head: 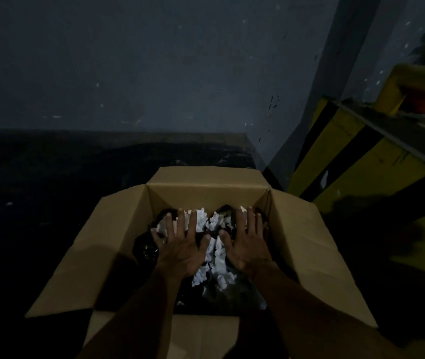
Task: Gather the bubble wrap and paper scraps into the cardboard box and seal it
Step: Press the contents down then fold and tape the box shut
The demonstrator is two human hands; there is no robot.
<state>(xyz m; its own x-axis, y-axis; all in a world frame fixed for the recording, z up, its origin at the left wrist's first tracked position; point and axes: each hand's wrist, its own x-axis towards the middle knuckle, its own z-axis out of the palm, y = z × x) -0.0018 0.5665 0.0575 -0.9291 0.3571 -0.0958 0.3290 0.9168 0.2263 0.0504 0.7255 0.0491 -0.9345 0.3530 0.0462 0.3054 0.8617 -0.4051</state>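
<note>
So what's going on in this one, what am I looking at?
A person is pushing both hands down into an open cardboard box. The left hand and right hand lie flat with fingers spread on white paper scraps. Some dark shiny wrap sits beside the left hand. All four flaps are folded outward, so the box is not yet sealed. It sits on a dark floor.

matt brown cardboard box (309,244), crumpled white paper scraps (216,252), glossy black plastic (146,248)

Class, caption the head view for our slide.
Left hand and right hand press on white paper scraps inside an open brown cardboard box.
</note>
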